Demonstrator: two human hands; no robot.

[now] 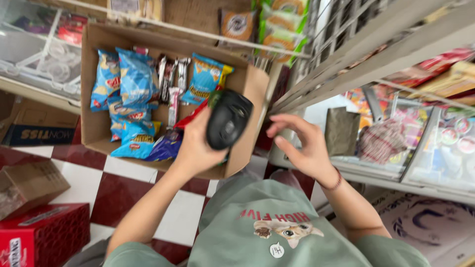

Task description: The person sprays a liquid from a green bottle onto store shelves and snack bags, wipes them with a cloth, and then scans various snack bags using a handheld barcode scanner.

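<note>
Left arm was bare and stretched forward from the shoulder, elbow only a little bent, wrist cocked back a bit. The left hand (198, 146) was curled around something dark, thumb side up, fingers mostly hidden behind it, so a firm wrap grip. Right arm came in from the lower right with the forearm angled up and inward. The right hand (299, 143) was held loose and empty, palm turned toward the left one, fingers (277, 122) spread and slightly bent, the two hands near but apart.
</note>
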